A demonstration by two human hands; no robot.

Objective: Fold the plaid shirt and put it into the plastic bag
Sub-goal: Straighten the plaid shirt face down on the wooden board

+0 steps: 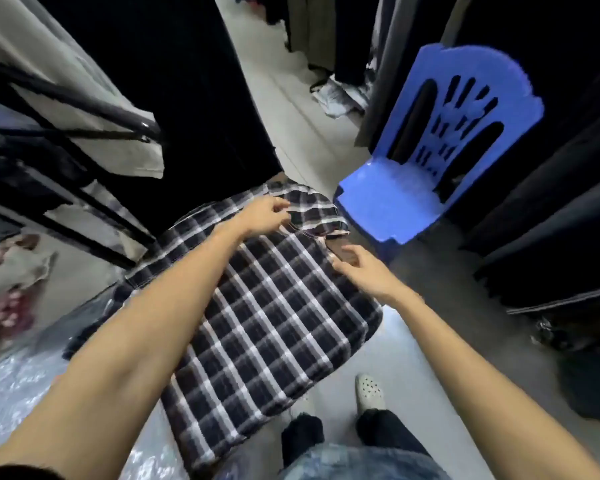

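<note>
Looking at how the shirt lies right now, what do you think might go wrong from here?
1. The black-and-white plaid shirt overhangs the surface's near edge and may slide to the floor.
2. Only the left hand pinches fabric near the collar; the right hand is open, so the fold could go crooked.

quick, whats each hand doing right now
Left hand: fingers curled, pinching the plaid shirt near its far end.
Right hand: open, fingers relaxed, at the shirt's right edge, holding nothing that shows.
</note>
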